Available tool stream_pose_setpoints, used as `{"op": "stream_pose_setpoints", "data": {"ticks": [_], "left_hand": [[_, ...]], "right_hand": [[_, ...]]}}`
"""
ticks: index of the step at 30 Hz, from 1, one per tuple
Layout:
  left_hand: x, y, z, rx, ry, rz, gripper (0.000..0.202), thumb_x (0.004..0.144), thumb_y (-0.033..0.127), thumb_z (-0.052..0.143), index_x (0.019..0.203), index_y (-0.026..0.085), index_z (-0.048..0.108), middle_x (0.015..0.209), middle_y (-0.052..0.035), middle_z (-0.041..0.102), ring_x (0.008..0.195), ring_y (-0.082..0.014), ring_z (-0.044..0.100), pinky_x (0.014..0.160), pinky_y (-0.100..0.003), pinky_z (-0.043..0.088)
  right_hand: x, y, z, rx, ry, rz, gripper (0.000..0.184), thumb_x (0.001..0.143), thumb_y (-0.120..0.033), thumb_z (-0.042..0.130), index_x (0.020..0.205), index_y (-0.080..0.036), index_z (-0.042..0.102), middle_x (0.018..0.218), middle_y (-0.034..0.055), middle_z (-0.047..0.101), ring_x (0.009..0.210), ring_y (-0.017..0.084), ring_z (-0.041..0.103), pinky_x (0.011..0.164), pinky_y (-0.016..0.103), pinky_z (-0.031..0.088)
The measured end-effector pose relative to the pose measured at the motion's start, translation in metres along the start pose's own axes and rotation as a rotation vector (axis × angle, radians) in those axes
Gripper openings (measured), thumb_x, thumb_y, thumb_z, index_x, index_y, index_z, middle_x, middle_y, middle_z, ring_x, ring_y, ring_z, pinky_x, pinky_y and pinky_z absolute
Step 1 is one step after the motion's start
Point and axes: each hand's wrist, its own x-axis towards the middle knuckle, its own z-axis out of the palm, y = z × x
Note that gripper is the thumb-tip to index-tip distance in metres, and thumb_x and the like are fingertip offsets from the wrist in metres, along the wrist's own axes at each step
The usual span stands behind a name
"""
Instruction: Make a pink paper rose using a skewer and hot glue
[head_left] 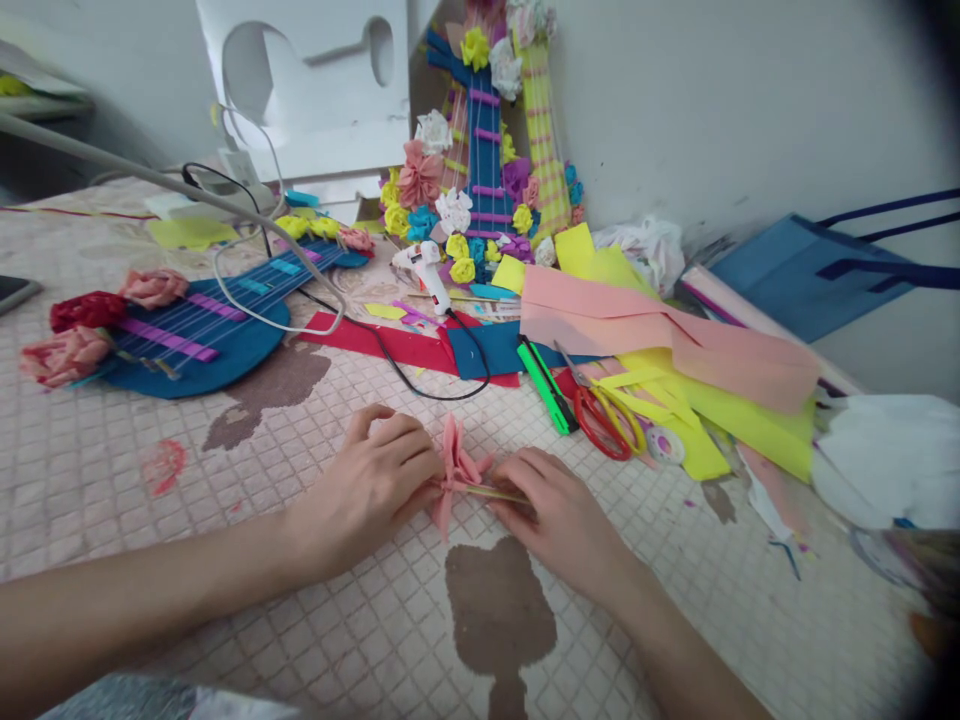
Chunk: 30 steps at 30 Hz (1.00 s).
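Between my hands, just above the tabletop, is a pink fabric flower (458, 462) with pointed petals standing out several ways. My left hand (379, 475) pinches its left side, fingertips hidden against the petals. My right hand (546, 508) is closed round a thin yellowish stick (491, 491) that runs into the flower. Beyond my hands lie a green box cutter (549, 388) and red-and-yellow scissors (604, 415). A blue guitar-shaped piece (247, 305) with pink and red fabric flowers lies at the left.
A white glue gun (426, 272) stands at the back, its black cable looping forward. Pink fabric (667, 340) and yellow strips (694, 430) pile up at the right, near a tape roll (665, 445). Decorated guitar shapes (486, 150) lean on the wall. A white cable (150, 172) crosses the left.
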Motion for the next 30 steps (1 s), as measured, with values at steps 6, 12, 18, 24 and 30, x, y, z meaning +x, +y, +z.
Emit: {"op": "stream_pose_setpoints", "data": {"ticks": [6, 12, 18, 24, 30], "left_hand": [[0.001, -0.001, 0.000, -0.003, -0.008, 0.007, 0.016, 0.094, 0.023, 0.051, 0.082, 0.019, 0.060, 0.082, 0.0004, 0.062, 0.085, -0.0182, 0.053, 0.089, -0.040, 0.029], [-0.001, -0.002, 0.001, -0.008, -0.023, 0.000, 0.018, 0.095, 0.023, 0.048, 0.082, 0.018, 0.060, 0.083, 0.0001, 0.061, 0.087, -0.0184, 0.053, 0.091, -0.041, 0.028], [-0.002, -0.003, 0.001, -0.064, -0.028, -0.008, 0.018, 0.096, 0.023, 0.047, 0.083, 0.019, 0.060, 0.085, -0.0001, 0.062, 0.087, -0.0180, 0.053, 0.092, -0.041, 0.027], [-0.006, -0.008, -0.004, -0.073, 0.027, 0.004, 0.014, 0.094, 0.022, 0.051, 0.084, 0.020, 0.060, 0.085, 0.0002, 0.063, 0.087, -0.0174, 0.054, 0.093, -0.041, 0.028], [-0.016, -0.019, -0.011, -0.036, 0.123, 0.079, 0.013, 0.095, 0.020, 0.049, 0.091, 0.023, 0.061, 0.090, 0.0012, 0.065, 0.092, -0.0163, 0.055, 0.103, -0.044, 0.022]], "right_hand": [[-0.004, 0.005, -0.012, -0.005, -0.088, 0.105, 0.012, 0.085, -0.010, 0.056, 0.084, -0.021, 0.052, 0.081, -0.0020, 0.058, 0.072, 0.013, 0.056, 0.062, 0.025, 0.043], [-0.005, 0.009, -0.020, 0.041, -0.158, 0.120, 0.011, 0.090, -0.014, 0.053, 0.080, -0.020, 0.052, 0.081, -0.0022, 0.057, 0.075, 0.013, 0.055, 0.065, 0.025, 0.040], [-0.019, 0.032, -0.056, 0.100, -0.240, 0.165, 0.017, 0.092, -0.025, 0.052, 0.077, -0.020, 0.055, 0.076, -0.0012, 0.056, 0.068, 0.013, 0.052, 0.061, 0.025, 0.039], [-0.033, 0.065, -0.073, 0.159, 0.007, 0.292, 0.018, 0.089, -0.037, 0.053, 0.083, -0.021, 0.059, 0.078, 0.0018, 0.058, 0.073, 0.016, 0.056, 0.063, 0.028, 0.045], [-0.009, 0.065, -0.022, -0.044, 0.344, 0.381, 0.018, 0.085, -0.028, 0.050, 0.099, -0.019, 0.058, 0.073, 0.0007, 0.060, 0.065, 0.017, 0.059, 0.060, 0.029, 0.046]]}}
